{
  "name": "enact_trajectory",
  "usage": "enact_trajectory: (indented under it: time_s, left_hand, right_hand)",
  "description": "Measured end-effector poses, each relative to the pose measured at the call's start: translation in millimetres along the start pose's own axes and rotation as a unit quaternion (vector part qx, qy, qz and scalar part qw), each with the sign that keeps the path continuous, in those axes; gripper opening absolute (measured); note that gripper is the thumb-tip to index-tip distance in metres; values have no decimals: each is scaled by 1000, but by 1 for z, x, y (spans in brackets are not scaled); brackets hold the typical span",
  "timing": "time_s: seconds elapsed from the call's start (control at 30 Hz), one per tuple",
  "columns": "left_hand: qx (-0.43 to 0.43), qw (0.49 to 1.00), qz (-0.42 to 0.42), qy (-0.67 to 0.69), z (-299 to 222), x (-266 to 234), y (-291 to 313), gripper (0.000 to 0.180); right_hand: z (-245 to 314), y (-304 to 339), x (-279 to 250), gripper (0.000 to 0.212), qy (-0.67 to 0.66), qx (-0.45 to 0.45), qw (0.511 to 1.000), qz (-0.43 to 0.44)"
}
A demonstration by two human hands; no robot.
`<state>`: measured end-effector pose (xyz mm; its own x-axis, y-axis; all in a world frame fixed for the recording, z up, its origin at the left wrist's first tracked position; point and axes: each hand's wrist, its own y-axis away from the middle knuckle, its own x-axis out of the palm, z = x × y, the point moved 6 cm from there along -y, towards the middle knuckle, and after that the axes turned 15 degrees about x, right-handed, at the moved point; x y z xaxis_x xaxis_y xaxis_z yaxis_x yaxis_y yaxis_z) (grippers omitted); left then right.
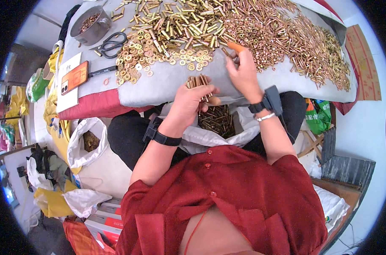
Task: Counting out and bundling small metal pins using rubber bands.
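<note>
My left hand (192, 95) is closed around a bundle of brass-coloured bolts (198, 80), their ends pointing up, just in front of the table's near edge. Over the table, my right hand (244, 70) pinches a small brass-coloured metal piece (226, 52) between thumb and an orange-covered finger; it looks like a bolt or sleeve. Beyond it lie loose metal sleeves (180, 25). Flat washers (137, 55) are heaped on the left, and nuts (252, 40) lie to the right of the sleeves. Below my hands, a white sack (244, 119) holds many assembled pieces (218, 121).
Thin bolts (316, 55) spread over the table's right side. At its left are a grey tub (90, 25) of small parts, black-handled scissors (113, 44), a phone (75, 77) and a black marker (102, 71). Another white sack (87, 142) stands on the floor at left.
</note>
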<state>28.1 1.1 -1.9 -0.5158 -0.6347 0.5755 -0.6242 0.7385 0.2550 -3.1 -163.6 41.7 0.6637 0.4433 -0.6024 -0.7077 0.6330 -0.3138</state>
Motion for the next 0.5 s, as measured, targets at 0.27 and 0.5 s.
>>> enact_trajectory:
  time_s: [0.27, 0.5]
  left_hand:
    - [-12, 999, -14, -50, -3, 2, -1, 24]
    - [-63, 990, 28, -121, 3, 1, 0, 26]
  right_hand:
    - [20, 27, -12, 19, 17, -95, 992, 86]
    - [31, 38, -13, 20, 45, -165, 973, 156]
